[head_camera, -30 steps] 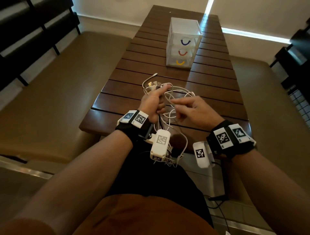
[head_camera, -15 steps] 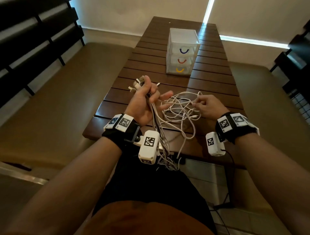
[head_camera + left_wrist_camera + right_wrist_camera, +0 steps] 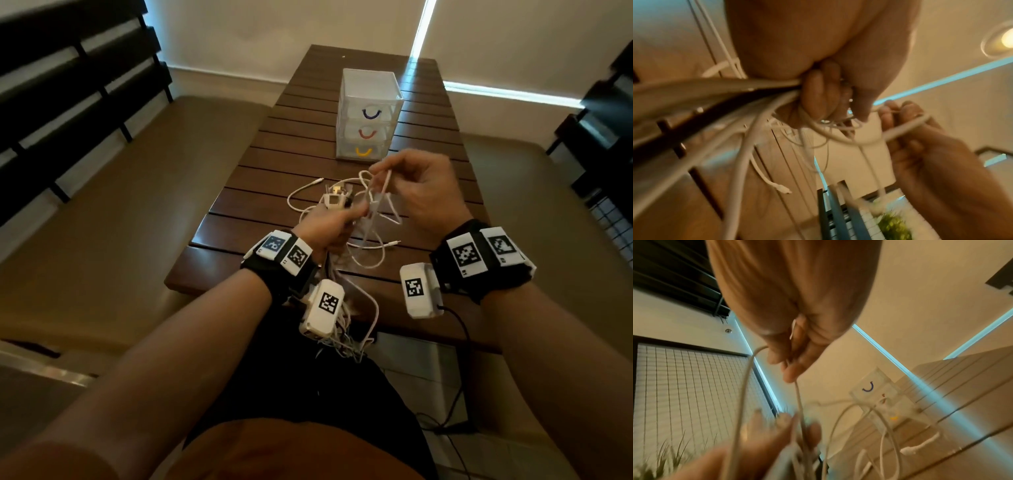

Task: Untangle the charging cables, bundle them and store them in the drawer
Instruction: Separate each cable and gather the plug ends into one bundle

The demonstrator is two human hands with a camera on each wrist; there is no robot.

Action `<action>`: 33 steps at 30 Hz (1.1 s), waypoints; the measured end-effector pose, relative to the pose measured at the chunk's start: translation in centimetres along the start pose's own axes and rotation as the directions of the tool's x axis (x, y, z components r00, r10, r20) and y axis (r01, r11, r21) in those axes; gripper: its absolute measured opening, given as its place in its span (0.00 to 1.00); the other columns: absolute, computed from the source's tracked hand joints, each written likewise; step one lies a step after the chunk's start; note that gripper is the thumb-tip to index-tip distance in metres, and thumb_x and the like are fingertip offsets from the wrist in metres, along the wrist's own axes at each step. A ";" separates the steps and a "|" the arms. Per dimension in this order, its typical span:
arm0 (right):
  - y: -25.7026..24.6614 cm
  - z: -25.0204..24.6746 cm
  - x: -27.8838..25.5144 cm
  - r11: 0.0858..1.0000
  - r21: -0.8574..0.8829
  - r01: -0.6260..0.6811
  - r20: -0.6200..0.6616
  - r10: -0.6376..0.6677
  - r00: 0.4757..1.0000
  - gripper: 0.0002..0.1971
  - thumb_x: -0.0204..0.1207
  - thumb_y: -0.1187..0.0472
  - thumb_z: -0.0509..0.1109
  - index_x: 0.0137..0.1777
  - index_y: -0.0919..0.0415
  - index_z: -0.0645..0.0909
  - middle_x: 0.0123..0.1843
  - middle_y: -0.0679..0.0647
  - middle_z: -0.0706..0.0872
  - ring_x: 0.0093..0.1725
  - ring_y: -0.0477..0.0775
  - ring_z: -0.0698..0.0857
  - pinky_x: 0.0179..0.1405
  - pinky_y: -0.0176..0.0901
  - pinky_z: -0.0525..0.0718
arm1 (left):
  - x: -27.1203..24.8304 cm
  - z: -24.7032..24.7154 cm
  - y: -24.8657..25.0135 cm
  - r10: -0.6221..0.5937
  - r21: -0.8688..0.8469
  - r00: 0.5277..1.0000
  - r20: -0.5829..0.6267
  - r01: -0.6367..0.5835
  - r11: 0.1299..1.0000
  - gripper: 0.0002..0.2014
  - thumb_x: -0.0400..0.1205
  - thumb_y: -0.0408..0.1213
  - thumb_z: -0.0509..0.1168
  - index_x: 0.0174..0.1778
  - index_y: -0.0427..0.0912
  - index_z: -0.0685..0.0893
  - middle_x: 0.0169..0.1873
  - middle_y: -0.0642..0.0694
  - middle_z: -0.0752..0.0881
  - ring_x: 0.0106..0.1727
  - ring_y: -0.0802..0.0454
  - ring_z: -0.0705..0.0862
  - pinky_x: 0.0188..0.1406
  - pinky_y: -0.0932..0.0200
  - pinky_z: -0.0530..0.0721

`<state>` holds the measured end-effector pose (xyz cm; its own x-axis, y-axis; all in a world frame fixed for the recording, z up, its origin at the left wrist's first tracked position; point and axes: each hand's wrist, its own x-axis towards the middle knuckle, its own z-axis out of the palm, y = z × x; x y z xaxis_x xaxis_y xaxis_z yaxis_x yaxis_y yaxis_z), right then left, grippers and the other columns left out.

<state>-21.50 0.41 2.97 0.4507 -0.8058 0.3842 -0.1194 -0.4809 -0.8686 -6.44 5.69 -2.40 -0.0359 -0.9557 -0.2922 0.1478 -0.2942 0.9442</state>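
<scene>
Several white charging cables lie tangled on the near end of the wooden table, with strands hanging off its front edge. My left hand grips a bunch of them, plug ends sticking out above the fist. My right hand is raised just right of it and pinches one loop of cable between thumb and fingers. The small clear drawer unit stands further back on the table; its three drawers, with blue, red and yellow handles, look closed.
Padded benches flank the table on both sides. A black wire runs down from my right wrist camera to the floor. The far end of the table lies behind the drawer unit.
My left hand has come down from its raised position to just above the table. My right hand has risen and moved forward, lifting one loop out of the tangle.
</scene>
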 end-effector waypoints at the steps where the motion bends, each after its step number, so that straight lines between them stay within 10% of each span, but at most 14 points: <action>1: 0.0 -0.5 0.0 1.000 0.016 0.026 -0.074 -0.025 0.997 0.08 0.75 0.80 0.67 0.49 0.70 0.84 0.37 0.47 0.90 0.38 0.44 0.90 0.43 0.37 0.88 | 0.1 0.1 -0.2 0.003 0.054 0.999 -0.046 0.000 0.999 0.07 0.84 0.42 0.65 0.41 0.46 0.80 0.17 0.56 0.68 0.15 0.60 0.62 0.13 0.67 0.60; 4: -0.1 -0.8 -0.4 0.998 -0.049 0.044 -0.176 -0.052 0.983 0.09 0.74 0.79 0.68 0.47 0.66 0.84 0.39 0.44 0.90 0.40 0.39 0.89 0.44 0.32 0.86 | 0.8 0.0 -0.8 0.049 0.087 0.969 -0.244 -0.028 0.996 0.03 0.79 0.37 0.71 0.43 0.45 0.83 0.23 0.55 0.78 0.18 0.61 0.74 0.17 0.68 0.71; 9: 0.4 -1.4 0.0 0.889 -0.427 -0.165 -0.070 0.149 0.986 0.15 0.70 0.62 0.54 0.30 0.52 0.81 0.38 0.50 0.86 0.46 0.52 0.85 0.55 0.52 0.82 | 1.0 0.5 -1.4 0.234 0.266 0.867 -0.441 -0.123 0.956 0.04 0.73 0.33 0.77 0.40 0.41 0.89 0.38 0.47 0.89 0.38 0.57 0.85 0.40 0.61 0.83; 15: -0.1 -0.1 0.2 0.573 -0.820 -0.011 0.265 0.395 0.880 0.11 0.81 0.50 0.66 0.56 0.53 0.86 0.52 0.51 0.87 0.54 0.54 0.84 0.53 0.48 0.82 | 1.2 1.3 -1.9 0.324 0.440 0.856 -0.403 -0.129 0.889 0.05 0.72 0.38 0.77 0.40 0.43 0.90 0.39 0.47 0.91 0.44 0.52 0.89 0.46 0.54 0.86; 20: -0.4 -0.9 0.7 0.728 -0.681 -0.083 -0.005 0.109 0.994 0.09 0.80 0.61 0.65 0.48 0.53 0.88 0.50 0.54 0.88 0.52 0.56 0.84 0.51 0.49 0.81 | 1.5 0.2 -2.7 0.252 0.455 0.844 -0.473 -0.012 0.891 0.05 0.71 0.40 0.74 0.39 0.43 0.89 0.39 0.45 0.91 0.45 0.47 0.88 0.44 0.56 0.84; 23: -2.2 -2.2 1.4 0.889 -0.446 -0.106 -0.350 -0.065 0.935 0.08 0.81 0.60 0.65 0.48 0.59 0.86 0.45 0.53 0.86 0.47 0.51 0.82 0.47 0.42 0.77 | 1.7 -1.3 -3.4 0.105 0.297 0.828 -0.551 0.077 0.952 0.04 0.71 0.36 0.75 0.39 0.42 0.88 0.36 0.46 0.89 0.46 0.45 0.90 0.44 0.55 0.86; 26: -1.5 -2.3 1.5 0.825 -0.500 -0.263 -0.399 0.050 0.915 0.08 0.81 0.60 0.63 0.52 0.60 0.83 0.52 0.56 0.85 0.53 0.55 0.82 0.52 0.46 0.77 | 1.8 -1.1 -3.1 0.151 0.294 0.820 -0.552 0.022 0.956 0.05 0.70 0.35 0.76 0.38 0.42 0.88 0.35 0.48 0.89 0.45 0.47 0.89 0.49 0.53 0.86; 29: -0.8 -1.2 0.5 0.551 -0.795 -0.254 -0.230 0.114 0.966 0.21 0.76 0.64 0.66 0.70 0.59 0.73 0.69 0.60 0.74 0.67 0.64 0.75 0.65 0.58 0.73 | 1.4 -0.3 -2.6 0.217 0.374 0.803 -0.555 0.008 0.927 0.06 0.70 0.41 0.77 0.38 0.43 0.90 0.36 0.48 0.89 0.43 0.49 0.87 0.41 0.58 0.82; 33: -0.6 1.1 -0.8 0.420 -0.897 0.136 0.204 0.121 0.972 0.28 0.76 0.59 0.67 0.77 0.49 0.67 0.76 0.55 0.70 0.77 0.60 0.66 0.76 0.61 0.60 | 1.0 0.6 -2.5 0.270 0.435 0.834 -0.481 -0.040 0.899 0.05 0.70 0.39 0.78 0.37 0.46 0.89 0.38 0.47 0.90 0.42 0.51 0.87 0.40 0.58 0.82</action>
<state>-20.80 1.67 2.81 0.6036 -0.7705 0.2047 -0.7826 -0.6217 -0.0322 -7.48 5.46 -5.00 0.4857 -0.8720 -0.0613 -0.2960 -0.2300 0.9271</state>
